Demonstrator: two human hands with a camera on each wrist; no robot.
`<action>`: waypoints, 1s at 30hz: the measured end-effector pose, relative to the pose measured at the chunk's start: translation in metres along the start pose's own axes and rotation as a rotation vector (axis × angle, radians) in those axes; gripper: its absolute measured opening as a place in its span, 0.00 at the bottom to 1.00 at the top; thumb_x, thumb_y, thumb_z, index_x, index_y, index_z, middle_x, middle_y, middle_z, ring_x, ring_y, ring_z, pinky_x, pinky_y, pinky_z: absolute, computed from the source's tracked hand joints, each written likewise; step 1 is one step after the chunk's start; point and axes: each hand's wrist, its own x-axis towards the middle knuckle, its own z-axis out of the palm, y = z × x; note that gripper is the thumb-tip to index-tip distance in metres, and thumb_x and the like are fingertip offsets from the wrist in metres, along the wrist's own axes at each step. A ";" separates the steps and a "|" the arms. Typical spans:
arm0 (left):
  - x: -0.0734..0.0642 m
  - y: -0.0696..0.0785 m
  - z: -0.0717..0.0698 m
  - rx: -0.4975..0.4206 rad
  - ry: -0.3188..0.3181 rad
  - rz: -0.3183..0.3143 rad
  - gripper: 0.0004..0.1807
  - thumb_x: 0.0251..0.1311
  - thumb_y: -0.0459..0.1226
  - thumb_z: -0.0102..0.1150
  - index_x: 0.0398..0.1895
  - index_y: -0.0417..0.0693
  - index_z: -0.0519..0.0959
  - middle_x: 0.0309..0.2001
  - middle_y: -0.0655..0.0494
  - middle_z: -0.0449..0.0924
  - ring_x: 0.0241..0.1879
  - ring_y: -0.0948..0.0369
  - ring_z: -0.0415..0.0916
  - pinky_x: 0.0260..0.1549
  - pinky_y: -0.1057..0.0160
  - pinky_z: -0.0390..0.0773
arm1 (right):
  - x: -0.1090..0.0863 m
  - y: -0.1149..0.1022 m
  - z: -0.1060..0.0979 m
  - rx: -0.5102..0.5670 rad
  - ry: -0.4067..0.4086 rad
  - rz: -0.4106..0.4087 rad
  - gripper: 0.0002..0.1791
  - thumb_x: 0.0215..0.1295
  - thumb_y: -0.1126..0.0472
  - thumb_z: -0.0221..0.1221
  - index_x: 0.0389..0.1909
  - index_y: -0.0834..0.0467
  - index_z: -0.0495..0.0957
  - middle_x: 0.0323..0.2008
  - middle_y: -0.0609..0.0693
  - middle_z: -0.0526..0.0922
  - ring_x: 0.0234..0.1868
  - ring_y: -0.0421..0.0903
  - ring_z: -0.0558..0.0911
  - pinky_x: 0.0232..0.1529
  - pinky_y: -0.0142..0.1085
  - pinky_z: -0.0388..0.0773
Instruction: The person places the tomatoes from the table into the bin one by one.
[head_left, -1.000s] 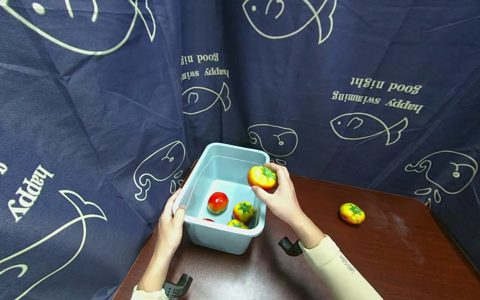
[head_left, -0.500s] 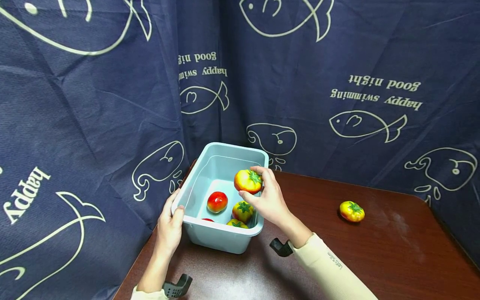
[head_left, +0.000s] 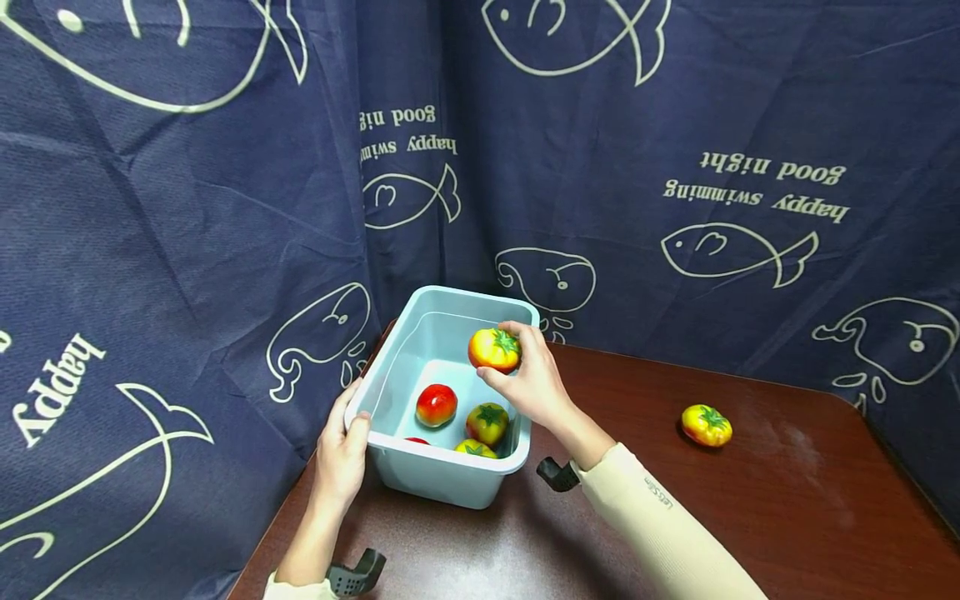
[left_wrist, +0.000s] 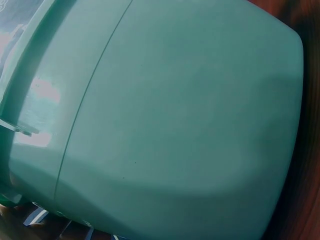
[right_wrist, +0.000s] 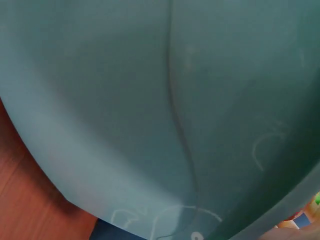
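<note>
A light blue plastic bin (head_left: 438, 479) stands on the table. My left hand (head_left: 341, 458) grips its left rim near the front corner, thumb on top. Over the inside of the bin, my right hand (head_left: 532, 383) holds a yellow-and-red tomato (head_left: 491, 350) with a green leafy top, between thumb and fingers. In the bin lie a red tomato (head_left: 437, 406), a yellow-green tomato (head_left: 487, 423) and another yellow one (head_left: 476, 448); a sliver of red shows behind the front wall. Both wrist views are mostly filled by the bin's wall (left_wrist: 175, 110).
One more yellow-and-red tomato (head_left: 707, 426) lies on the brown table (head_left: 810, 500) to the right. A dark blue curtain (head_left: 585, 167) with white fish drawings hangs behind the table and along the left side.
My right hand has carried the tomato left, from over the bin's right rim to over its inside, then slightly up. The left hand and the bin have stayed put.
</note>
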 end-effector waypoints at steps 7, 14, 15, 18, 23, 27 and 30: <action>0.000 0.001 0.000 -0.023 -0.002 0.015 0.28 0.63 0.30 0.47 0.68 0.47 0.70 0.65 0.46 0.71 0.60 0.53 0.69 0.53 0.79 0.60 | 0.016 0.008 0.006 -0.011 0.014 0.003 0.37 0.51 0.57 0.71 0.62 0.58 0.68 0.55 0.58 0.71 0.51 0.54 0.74 0.55 0.46 0.71; 0.001 -0.001 0.000 -0.016 -0.001 0.017 0.27 0.63 0.31 0.47 0.68 0.47 0.70 0.64 0.46 0.72 0.59 0.53 0.70 0.51 0.80 0.61 | 0.031 0.014 0.010 -0.011 0.008 0.025 0.37 0.52 0.57 0.71 0.63 0.58 0.67 0.55 0.58 0.70 0.52 0.55 0.73 0.56 0.47 0.70; 0.001 -0.002 0.000 -0.013 0.000 0.015 0.27 0.63 0.31 0.47 0.68 0.47 0.70 0.64 0.46 0.72 0.59 0.53 0.70 0.51 0.80 0.61 | 0.033 0.015 0.010 -0.007 0.005 0.031 0.37 0.52 0.57 0.71 0.63 0.58 0.67 0.55 0.58 0.70 0.52 0.55 0.73 0.56 0.47 0.70; 0.001 -0.003 0.001 -0.013 0.000 0.020 0.27 0.62 0.31 0.46 0.68 0.47 0.70 0.64 0.45 0.72 0.58 0.52 0.70 0.51 0.79 0.61 | 0.038 0.016 0.012 0.008 0.002 0.041 0.38 0.51 0.57 0.71 0.63 0.58 0.67 0.55 0.59 0.70 0.53 0.55 0.72 0.57 0.47 0.69; 0.002 -0.003 0.001 -0.010 0.004 0.024 0.27 0.62 0.31 0.46 0.67 0.47 0.71 0.64 0.45 0.72 0.58 0.52 0.71 0.51 0.78 0.61 | 0.046 0.015 0.013 0.055 -0.020 0.074 0.40 0.50 0.60 0.72 0.65 0.60 0.66 0.59 0.60 0.69 0.56 0.55 0.71 0.60 0.46 0.68; 0.001 -0.002 0.001 0.006 0.001 0.016 0.27 0.63 0.32 0.46 0.68 0.49 0.71 0.64 0.46 0.72 0.58 0.51 0.70 0.52 0.76 0.61 | 0.050 0.014 0.012 0.107 -0.056 0.120 0.41 0.50 0.62 0.71 0.66 0.60 0.64 0.59 0.60 0.69 0.57 0.55 0.70 0.61 0.46 0.68; 0.001 -0.002 0.000 0.018 0.001 0.013 0.28 0.63 0.32 0.46 0.68 0.49 0.70 0.65 0.45 0.72 0.59 0.51 0.70 0.52 0.74 0.61 | 0.051 0.015 0.013 0.136 -0.074 0.125 0.42 0.50 0.63 0.71 0.67 0.60 0.64 0.61 0.60 0.68 0.58 0.56 0.71 0.60 0.47 0.69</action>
